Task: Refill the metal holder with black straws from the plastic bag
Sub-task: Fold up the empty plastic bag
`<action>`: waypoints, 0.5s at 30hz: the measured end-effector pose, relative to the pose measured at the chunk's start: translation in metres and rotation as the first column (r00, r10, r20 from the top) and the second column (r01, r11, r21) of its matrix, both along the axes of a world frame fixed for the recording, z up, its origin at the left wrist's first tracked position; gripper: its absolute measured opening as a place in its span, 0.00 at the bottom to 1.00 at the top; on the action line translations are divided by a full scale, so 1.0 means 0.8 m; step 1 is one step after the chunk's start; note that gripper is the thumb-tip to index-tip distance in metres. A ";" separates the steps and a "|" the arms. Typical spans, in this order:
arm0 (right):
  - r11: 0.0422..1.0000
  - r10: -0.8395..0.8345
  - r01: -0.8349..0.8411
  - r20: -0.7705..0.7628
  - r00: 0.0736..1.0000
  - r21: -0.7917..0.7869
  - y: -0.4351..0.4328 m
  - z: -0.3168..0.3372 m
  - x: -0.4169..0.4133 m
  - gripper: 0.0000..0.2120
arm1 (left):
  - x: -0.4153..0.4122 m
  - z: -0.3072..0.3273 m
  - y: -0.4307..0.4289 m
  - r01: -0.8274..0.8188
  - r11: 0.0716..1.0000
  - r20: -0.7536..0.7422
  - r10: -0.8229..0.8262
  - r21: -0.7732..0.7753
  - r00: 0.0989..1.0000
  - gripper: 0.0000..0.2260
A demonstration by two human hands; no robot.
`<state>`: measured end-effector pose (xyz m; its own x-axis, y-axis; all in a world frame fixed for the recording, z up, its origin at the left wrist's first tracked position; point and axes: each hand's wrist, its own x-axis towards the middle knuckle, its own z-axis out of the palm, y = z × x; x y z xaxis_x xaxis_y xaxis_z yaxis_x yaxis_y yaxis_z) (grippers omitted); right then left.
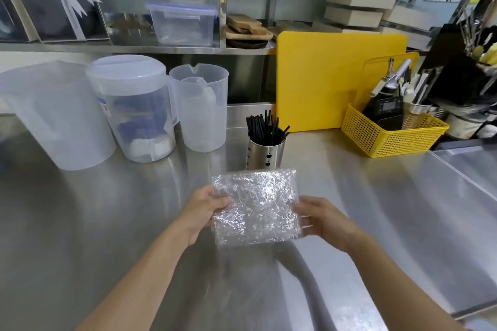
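Observation:
A crinkled clear plastic bag is held flat above the steel counter, just in front of me. My left hand grips its left edge and my right hand grips its right edge. No straws show inside the bag. Right behind it stands the metal holder, a shiny cylinder with small cut-outs. Black straws stick up out of the holder, leaning in different directions.
Three translucent plastic jugs stand at the back left of the steel counter. A yellow cutting board leans behind the holder. A yellow basket with tools sits at the right. Shelves with lidded boxes run above.

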<state>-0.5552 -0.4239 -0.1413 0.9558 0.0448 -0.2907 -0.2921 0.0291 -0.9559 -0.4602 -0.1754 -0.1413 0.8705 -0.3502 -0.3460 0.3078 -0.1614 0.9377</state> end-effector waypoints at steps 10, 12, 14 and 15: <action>0.980 -0.141 0.153 -0.097 0.985 0.124 0.028 -0.020 -0.009 0.10 | -0.030 0.000 0.034 0.240 0.970 -0.035 -0.241 -0.030 0.970 0.17; 0.943 -0.141 0.173 -0.129 0.982 0.283 0.032 -0.027 -0.013 0.07 | -0.033 -0.006 0.041 0.200 0.971 -0.014 -0.203 -0.130 0.979 0.15; 0.906 -0.156 0.211 -0.174 0.972 0.367 0.035 -0.036 -0.015 0.11 | -0.039 -0.010 0.045 0.132 0.961 -0.044 -0.146 -0.243 0.988 0.12; 0.891 -0.164 0.223 -0.177 0.970 0.395 0.039 -0.036 -0.017 0.12 | -0.042 -0.010 0.046 0.095 0.954 -0.055 -0.115 -0.283 0.992 0.10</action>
<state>-0.5688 -0.3926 -0.1699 0.9104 0.0059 -0.4136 -0.3658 0.4783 -0.7984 -0.4935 -0.1385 -0.1496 0.8005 -0.5300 -0.2798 0.3696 0.0689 0.9266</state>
